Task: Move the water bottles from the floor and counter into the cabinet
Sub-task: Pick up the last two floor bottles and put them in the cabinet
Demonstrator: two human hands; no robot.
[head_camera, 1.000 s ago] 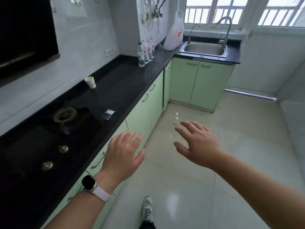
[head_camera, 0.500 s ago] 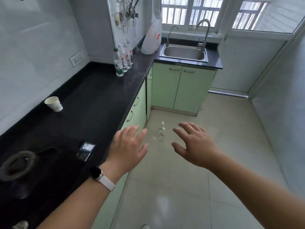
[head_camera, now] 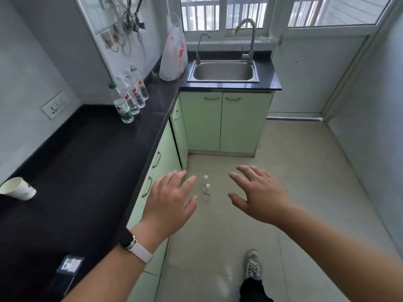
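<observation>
Head view: spread, empty hands (head_camera: 214, 201) flanking floor bottles (head_camera: 206, 188), closed cabinets (head_camera: 220, 123) beyond

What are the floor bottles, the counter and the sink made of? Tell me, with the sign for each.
Floor bottles: apparently clear plastic; the floor shows through them, with white caps on top.
Counter: dark, polished, stone-like slab, perhaps granite or a composite; it gives a dull sheen.
Sink: probably stainless steel, brushed grey with soft reflections.
</observation>
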